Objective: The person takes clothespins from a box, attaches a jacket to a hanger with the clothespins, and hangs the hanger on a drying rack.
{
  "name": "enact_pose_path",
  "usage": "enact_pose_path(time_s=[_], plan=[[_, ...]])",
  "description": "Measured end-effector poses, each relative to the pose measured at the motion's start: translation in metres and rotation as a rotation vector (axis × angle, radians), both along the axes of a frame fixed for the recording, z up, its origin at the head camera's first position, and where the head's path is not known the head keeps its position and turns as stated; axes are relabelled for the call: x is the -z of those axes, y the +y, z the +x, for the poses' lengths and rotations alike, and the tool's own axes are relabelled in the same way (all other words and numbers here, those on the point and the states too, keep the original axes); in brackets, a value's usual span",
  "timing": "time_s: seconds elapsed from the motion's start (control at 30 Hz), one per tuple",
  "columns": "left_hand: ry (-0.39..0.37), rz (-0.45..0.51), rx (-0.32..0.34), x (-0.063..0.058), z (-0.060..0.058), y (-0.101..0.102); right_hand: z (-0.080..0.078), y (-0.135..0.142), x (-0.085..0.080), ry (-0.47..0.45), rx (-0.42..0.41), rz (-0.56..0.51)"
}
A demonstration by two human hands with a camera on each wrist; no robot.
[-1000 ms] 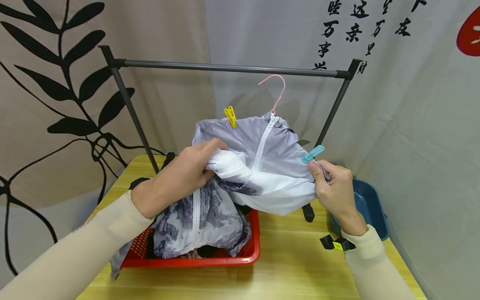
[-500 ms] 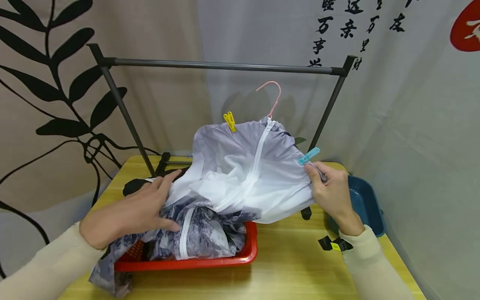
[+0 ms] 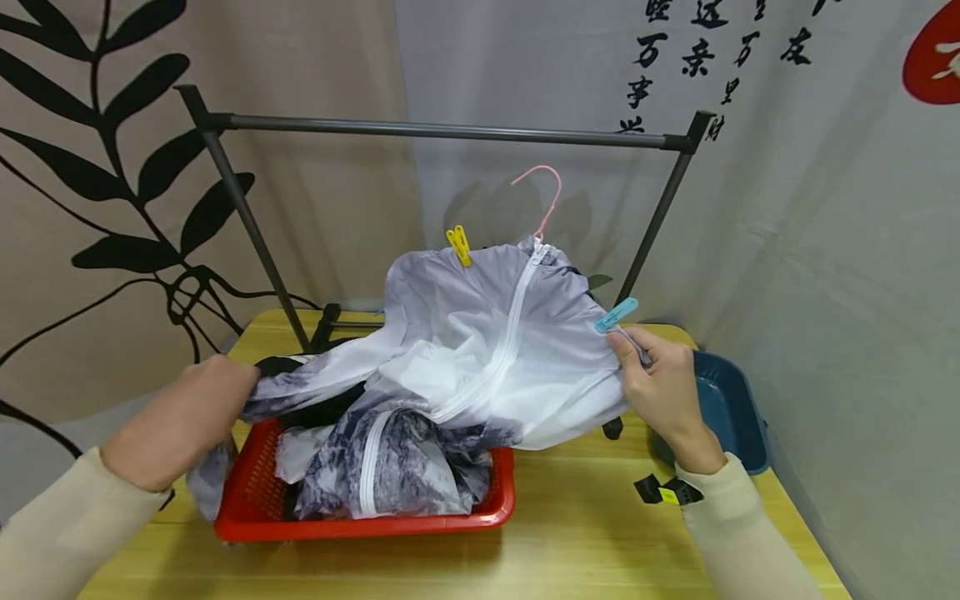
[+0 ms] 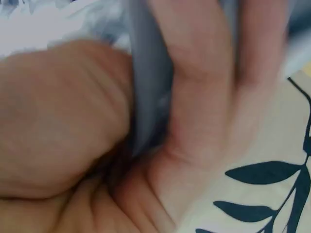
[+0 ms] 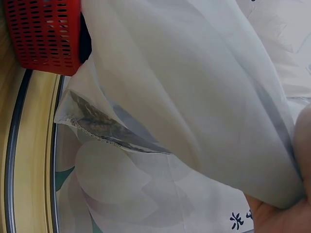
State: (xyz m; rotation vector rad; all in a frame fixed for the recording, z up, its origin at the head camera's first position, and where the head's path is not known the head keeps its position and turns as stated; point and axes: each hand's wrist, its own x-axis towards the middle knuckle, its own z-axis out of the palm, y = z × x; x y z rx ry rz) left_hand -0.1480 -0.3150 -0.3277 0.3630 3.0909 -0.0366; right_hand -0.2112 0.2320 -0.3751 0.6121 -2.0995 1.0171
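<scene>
A thin grey-white zip-up jacket (image 3: 457, 350) is on a pink hanger (image 3: 555, 192), its lower part bunched in a red basket (image 3: 360, 527). My left hand (image 3: 187, 421) grips its sleeve, drawn out to the left; grey fabric (image 4: 149, 82) runs between thumb and fingers in the left wrist view. With thumb and fingers, my right hand (image 3: 667, 387) pinches the jacket's edge just below a light-blue clothespin (image 3: 617, 316). A yellow clothespin (image 3: 459, 246) sits on the opposite shoulder. Most of the hanger is hidden inside the jacket.
Behind the jacket stands a dark grey rack with a horizontal bar (image 3: 442, 131), above the hanger's hook. A blue basin (image 3: 735, 408) is at the right, beside the wooden table (image 3: 592, 517). Dark cloth (image 3: 322, 410) lies in the basket. Printed curtains hang behind.
My left hand has let go of the jacket's front, swung left and down, and taken hold of the sleeve, now stretched out sideways. The right hand keeps its pinch; jacket and hanger dipped slightly.
</scene>
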Motion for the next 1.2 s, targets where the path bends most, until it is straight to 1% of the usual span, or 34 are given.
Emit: enact_pose_path(time_s=[0.07,0.1,0.17,0.23,0.3,0.37,0.43,0.5,0.6,0.67,0.8,0.87,1.0,1.1,1.17,1.2], plan=[[0.105,0.055,-0.011,-0.004,-0.005,0.004,0.0,0.0,0.0,0.002,0.0,0.0],[0.139,0.093,-0.021,-0.005,-0.007,0.007,0.001,0.0,0.0,0.004,0.0,-0.001],[0.184,0.168,-0.033,-0.007,-0.011,0.017,0.001,0.0,0.0,0.007,0.002,-0.003],[0.215,0.241,-0.02,-0.007,-0.012,0.032,0.001,0.0,0.0,0.009,0.003,-0.004],[0.199,0.32,0.001,-0.006,-0.008,0.049,0.002,0.0,0.001,0.009,0.004,-0.005],[0.168,0.386,0.032,-0.004,0.0,0.067,0.002,0.001,0.001,0.009,0.006,-0.007],[0.094,0.438,0.063,-0.003,0.011,0.086,0.002,0.001,0.001,0.008,0.008,-0.008],[0.017,0.461,0.098,0.0,0.021,0.104,0.002,0.001,0.0,0.008,0.009,-0.01],[-0.087,0.43,0.141,0.007,0.031,0.129,0.002,0.002,0.0,0.006,0.012,-0.009],[-0.11,0.383,0.173,0.014,0.032,0.144,0.002,0.002,-0.001,0.003,0.015,-0.007],[-0.114,0.272,0.222,0.024,0.027,0.173,0.003,0.002,-0.001,-0.019,0.021,-0.009],[-0.114,0.211,0.251,0.03,0.022,0.184,0.003,0.002,-0.001,-0.038,0.021,-0.009],[-0.142,0.067,0.288,0.037,0.015,0.203,0.003,0.002,-0.001,-0.072,0.016,-0.002],[-0.117,-0.042,0.318,0.044,0.011,0.214,0.004,0.003,0.0,-0.083,0.021,0.007],[-0.05,-0.1,0.358,0.053,0.008,0.219,0.004,0.004,0.0,-0.079,0.028,0.013],[0.006,-0.138,0.386,0.06,0.005,0.221,0.005,0.004,0.0,-0.075,0.033,0.018]])
